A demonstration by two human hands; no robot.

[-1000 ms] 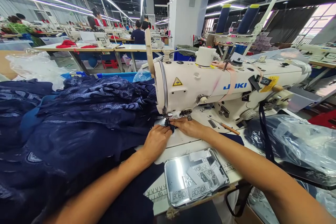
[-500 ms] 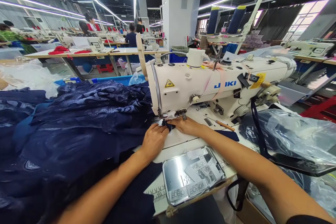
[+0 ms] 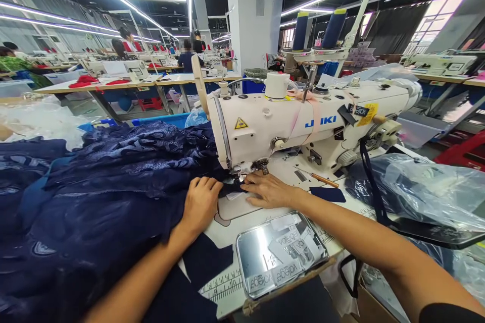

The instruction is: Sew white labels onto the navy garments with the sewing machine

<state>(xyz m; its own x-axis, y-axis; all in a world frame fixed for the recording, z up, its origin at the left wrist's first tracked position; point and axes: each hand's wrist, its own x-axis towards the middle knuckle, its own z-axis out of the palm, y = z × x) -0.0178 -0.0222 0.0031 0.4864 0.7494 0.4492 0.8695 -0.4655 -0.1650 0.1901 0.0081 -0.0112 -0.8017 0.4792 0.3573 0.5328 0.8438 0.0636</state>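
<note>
A white sewing machine (image 3: 261, 123) stands in front of me, its needle area over a strip of navy fabric (image 3: 231, 186). My left hand (image 3: 200, 201) is left of the presser foot, with bent fingers closed on the edge of a navy garment (image 3: 151, 202) that is heaped to the left. Close to the needle, on the right, my right hand (image 3: 269, 190) lies flat on the machine bed with fingers stretched and slightly apart. Its fingertips touch the navy fabric by the presser foot. What lies under the foot is partly hidden.
A metal tray (image 3: 246, 257) of printed labels rests at the table's front edge. Tweezers with an orange handle (image 3: 325, 180) and a navy fabric piece (image 3: 328, 194) lie right of my hand. Plastic-wrapped goods (image 3: 413, 186) are farther right. Several people sit at machines beyond.
My left hand has moved left, away from the presser foot, drawing navy fabric with it. The right hand stays beside the foot, its fingers now more spread. The view has shifted slightly.
</note>
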